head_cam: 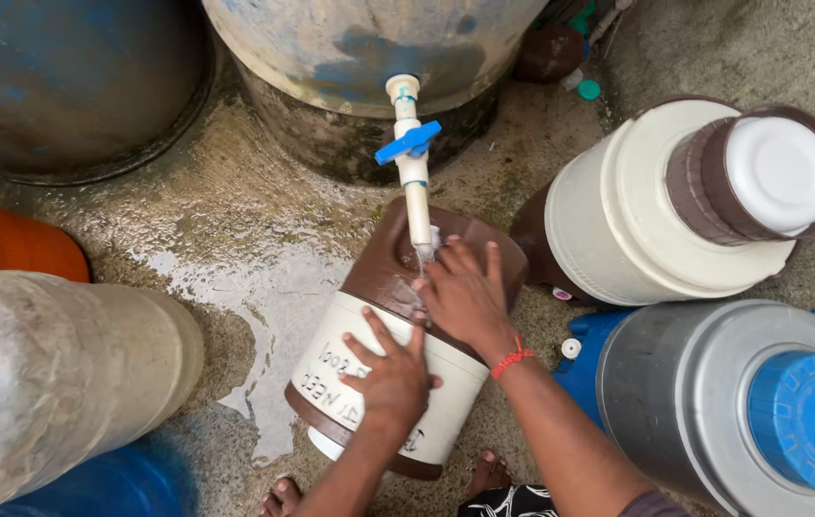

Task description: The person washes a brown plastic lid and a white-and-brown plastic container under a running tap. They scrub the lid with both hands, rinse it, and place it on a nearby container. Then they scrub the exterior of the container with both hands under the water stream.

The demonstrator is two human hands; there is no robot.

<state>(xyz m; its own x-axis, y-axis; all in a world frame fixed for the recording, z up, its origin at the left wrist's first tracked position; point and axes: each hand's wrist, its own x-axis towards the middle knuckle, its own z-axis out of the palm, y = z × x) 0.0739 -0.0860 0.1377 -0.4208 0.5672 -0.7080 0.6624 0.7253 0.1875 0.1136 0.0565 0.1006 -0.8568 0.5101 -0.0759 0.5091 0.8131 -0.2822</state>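
A brown and cream water jug (350,335) lies tilted on the wet ground under a white pipe tap (415,182) with a blue handle. Water runs from the tap's end onto the jug's brown top. My right hand (465,292), with a red thread on the wrist, presses on that brown top just below the spout. My left hand (390,378) lies flat with fingers spread on the jug's cream side, steadying it.
A large blue-grey drum (350,48) carries the tap; another drum (63,77) stands at the left. A cream jug with a brown lid (685,201) and a grey jug with a blue cap (742,402) stand at the right. A pale canister (44,373) lies at the left. My bare toes (283,498) show below.
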